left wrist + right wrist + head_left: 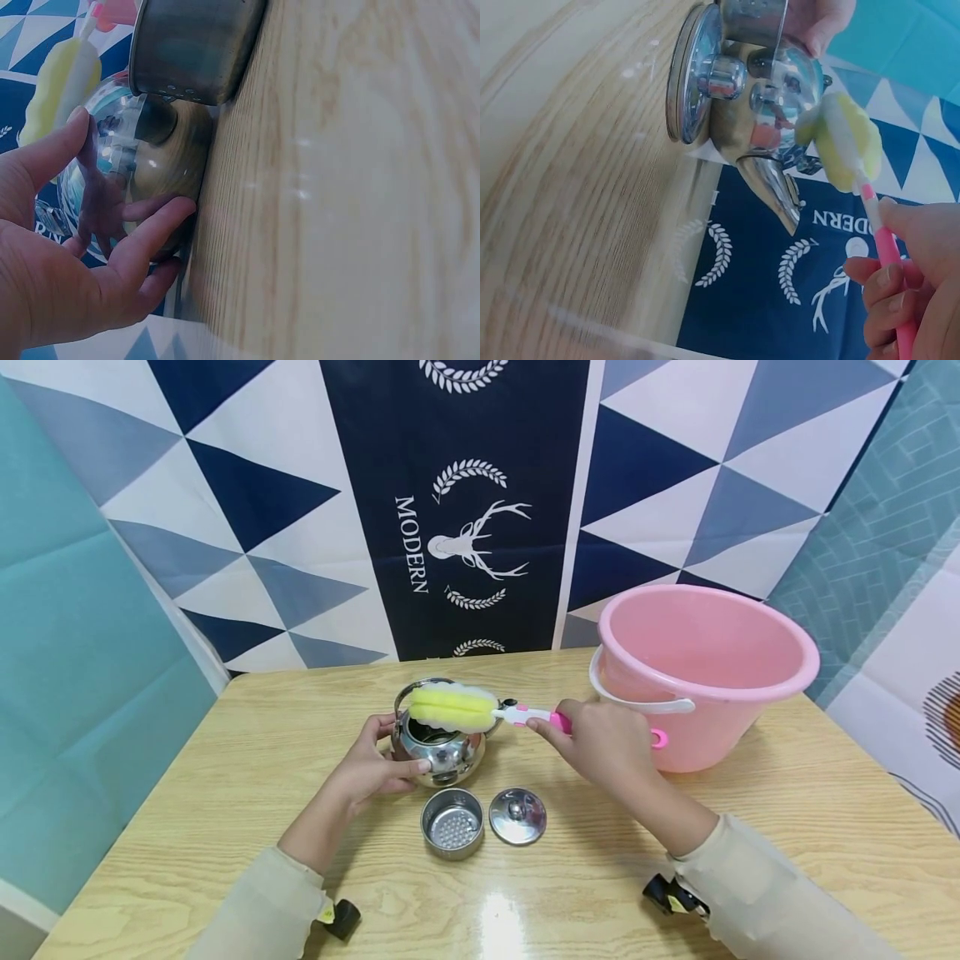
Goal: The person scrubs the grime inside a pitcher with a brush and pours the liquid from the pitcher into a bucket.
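A shiny steel teapot (447, 758) stands on the table with its top uncovered. My left hand (371, 764) holds its round body from the left, thumb at the front; the left wrist view shows the fingers (154, 232) curved along the metal. In my right hand (609, 739) is the pink handle of a bottle brush (885, 240). Its yellow and white sponge head (453, 707) lies across and above the teapot's opening, beside the raised handle. In front of the teapot sit a perforated strainer cup (453, 823) and, to its right, the round lid (517, 816), knob up.
A large pink bucket (708, 639) with a white handle stands at the back right, just behind my right hand. The wooden table (247, 760) reaches back to a patterned cloth wall (465, 510).
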